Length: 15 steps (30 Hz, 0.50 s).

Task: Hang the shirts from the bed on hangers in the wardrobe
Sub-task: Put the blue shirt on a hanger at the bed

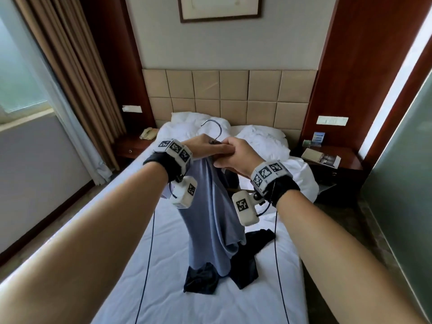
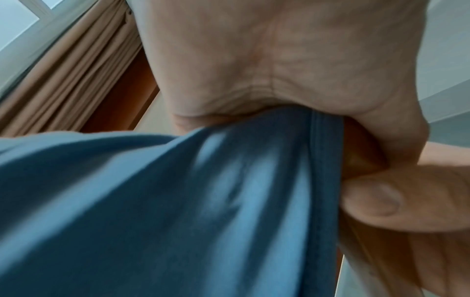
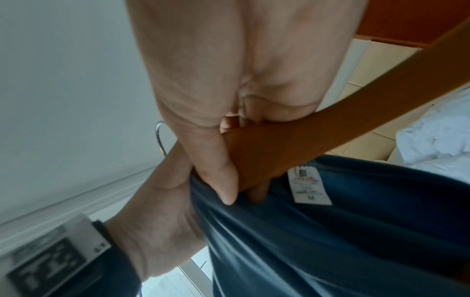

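Note:
Above the bed I hold a wooden hanger [image 3: 330, 120] whose metal hook [image 1: 212, 130] points up. A blue shirt [image 1: 210, 218] hangs from it, its hem reaching the mattress. My left hand [image 1: 207, 148] grips the bunched collar fabric [image 2: 178, 201] at the base of the hook. Pressed against it, my right hand [image 1: 233, 155] curls round the hanger's wooden arm, thumb [image 3: 221, 180] on top, beside the shirt's size label [image 3: 309, 184]. Two dark shirts [image 1: 201, 279] [image 1: 247, 260] lie crumpled on the white sheet [image 1: 210, 307] under the blue one.
White pillows [image 1: 261, 141] and a rumpled duvet [image 1: 301, 178] lie by the padded headboard [image 1: 229, 97]. A telephone [image 1: 148, 133] sits on the left nightstand and papers [image 1: 320, 157] on the right one. Curtains [image 1: 77, 78] hang left; a glass panel [image 1: 402, 171] stands right.

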{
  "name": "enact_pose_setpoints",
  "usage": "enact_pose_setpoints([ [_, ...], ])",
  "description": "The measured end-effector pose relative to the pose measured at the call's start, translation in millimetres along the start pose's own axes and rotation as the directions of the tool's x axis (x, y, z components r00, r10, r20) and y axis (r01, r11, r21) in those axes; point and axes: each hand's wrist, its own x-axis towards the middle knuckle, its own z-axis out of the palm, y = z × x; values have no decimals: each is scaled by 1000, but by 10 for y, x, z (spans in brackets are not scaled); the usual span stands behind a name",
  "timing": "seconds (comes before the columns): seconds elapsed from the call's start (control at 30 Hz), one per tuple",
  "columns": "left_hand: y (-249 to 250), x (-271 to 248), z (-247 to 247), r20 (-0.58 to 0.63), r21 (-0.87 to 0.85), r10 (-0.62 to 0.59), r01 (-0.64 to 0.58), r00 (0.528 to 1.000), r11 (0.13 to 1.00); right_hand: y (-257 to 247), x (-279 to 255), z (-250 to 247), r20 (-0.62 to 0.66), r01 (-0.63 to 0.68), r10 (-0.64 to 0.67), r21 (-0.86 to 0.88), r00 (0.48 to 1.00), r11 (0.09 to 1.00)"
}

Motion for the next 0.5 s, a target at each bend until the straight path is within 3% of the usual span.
enact_pose_setpoints([
  [0.1,78,35,-153,-32,-23,53,-54,998,998,-161,47,-110,38,29,-28,-18,999,999],
  [0.3,244,44,-430,-39,-11,78,-78,996,997,-385,130,-311,131,-51,31,151,991,987],
  [0.5,327,68,-570,-211,49,53,-43,976,998,-539,231,-384,96,-80,66,145,993,986],
])
